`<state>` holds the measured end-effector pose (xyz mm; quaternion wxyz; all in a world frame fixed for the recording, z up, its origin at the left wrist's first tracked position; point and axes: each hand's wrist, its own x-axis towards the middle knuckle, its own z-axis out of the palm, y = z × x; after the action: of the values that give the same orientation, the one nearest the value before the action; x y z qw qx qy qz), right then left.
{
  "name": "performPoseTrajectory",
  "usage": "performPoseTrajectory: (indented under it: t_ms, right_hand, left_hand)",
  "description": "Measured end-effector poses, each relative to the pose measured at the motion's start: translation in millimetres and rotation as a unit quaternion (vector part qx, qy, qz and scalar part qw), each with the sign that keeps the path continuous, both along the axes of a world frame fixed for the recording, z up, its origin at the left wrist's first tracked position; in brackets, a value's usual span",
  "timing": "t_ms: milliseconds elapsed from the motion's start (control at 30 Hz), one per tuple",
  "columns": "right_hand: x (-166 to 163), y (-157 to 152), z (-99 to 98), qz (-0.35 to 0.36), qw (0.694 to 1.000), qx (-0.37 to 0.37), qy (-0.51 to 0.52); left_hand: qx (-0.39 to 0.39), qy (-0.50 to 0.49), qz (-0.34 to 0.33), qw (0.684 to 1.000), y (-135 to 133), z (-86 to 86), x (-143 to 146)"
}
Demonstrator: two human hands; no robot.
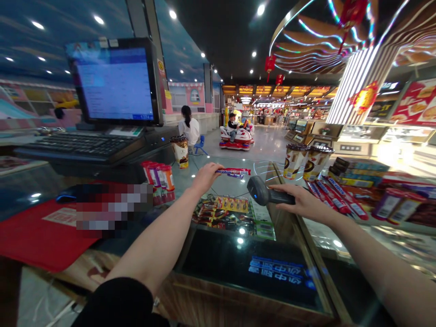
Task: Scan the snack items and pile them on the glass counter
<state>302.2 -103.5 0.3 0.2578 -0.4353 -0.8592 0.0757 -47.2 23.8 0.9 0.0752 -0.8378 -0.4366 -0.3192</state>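
My left hand [205, 176] is closed on a thin roll of candy [235, 172] in a blue, red and white wrapper, held level above the glass counter [218, 254]. My right hand [304, 202] grips the handle of a dark grey barcode scanner [260, 191]. The scanner's head points left, just below and to the right of the candy roll. The two are close but apart.
A till screen [114, 81] and keyboard [73, 145] stand at the left, with a red mat [41, 236] and small jars [159, 177] nearby. Drink cups [304, 161] and rows of candy [335, 193] fill the right shelf. People sit by a ride-on car [236, 136] beyond the counter.
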Motion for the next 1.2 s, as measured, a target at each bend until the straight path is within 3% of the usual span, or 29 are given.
performPoseTrajectory:
  t_ms: [900,1200]
  right_hand:
    - [-2.8,-1.1,-0.2,-0.006,1.000,0.014,-0.025]
    - [-2.3,5.9,-13.5,0.005,0.999,0.011,-0.031]
  left_hand:
    - [-0.017,0.006,0.009,1.000,-2.6,1.8,1.8]
    - [-0.016,0.007,0.005,1.000,-2.7,1.5,1.4]
